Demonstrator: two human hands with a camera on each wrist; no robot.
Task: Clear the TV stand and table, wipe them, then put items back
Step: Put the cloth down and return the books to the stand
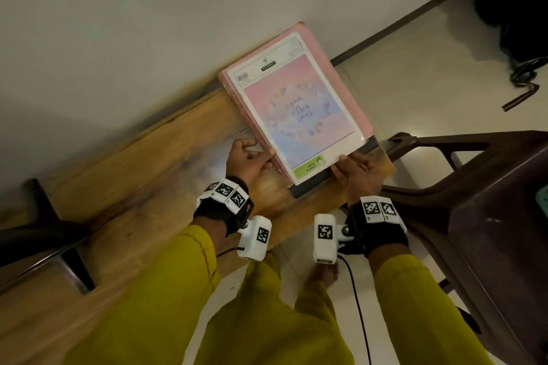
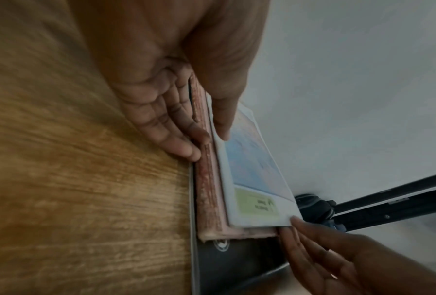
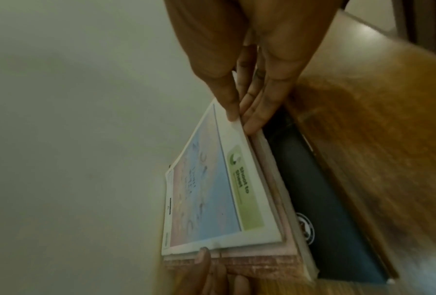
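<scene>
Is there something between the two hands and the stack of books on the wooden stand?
No. The left hand and right hand already grip the stack of books at its near corners on the wooden stand.

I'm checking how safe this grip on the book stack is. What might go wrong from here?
1. The top notebook is smaller than the pink book under it and could slide off if the stack tilts.
2. The left hand and right hand pinch only the near corners, so the far end may sag.
3. The dark book underneath sticks out and may be left behind or dragged over the wooden table's edge.
</scene>
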